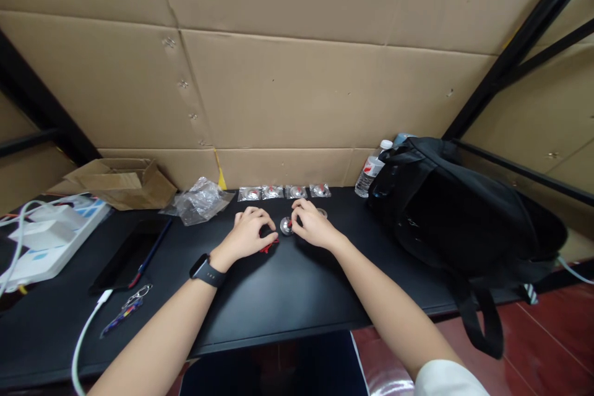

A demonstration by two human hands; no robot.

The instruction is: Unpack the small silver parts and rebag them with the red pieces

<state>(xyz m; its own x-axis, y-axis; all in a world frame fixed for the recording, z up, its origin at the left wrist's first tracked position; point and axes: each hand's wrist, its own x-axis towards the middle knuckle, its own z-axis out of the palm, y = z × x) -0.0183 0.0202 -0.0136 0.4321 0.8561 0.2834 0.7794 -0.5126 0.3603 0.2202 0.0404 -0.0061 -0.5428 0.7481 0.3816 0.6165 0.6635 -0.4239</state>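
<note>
My left hand (250,232), with a black watch on the wrist, rests curled on the black table (278,297) over a small red piece (268,249). My right hand (313,224) is curled beside it, its fingertips pinching a small round silver part (286,226) with a red bit on it. Both hands nearly touch each other. Just behind them lies a row of several small clear packets (284,192) holding similar silver and red parts.
A crumpled clear plastic bag (200,200) and an open cardboard box (121,182) lie at the back left. A phone (130,253), pen, keys (126,309) and white cable sit left. A water bottle (370,172) and black backpack (464,210) stand right.
</note>
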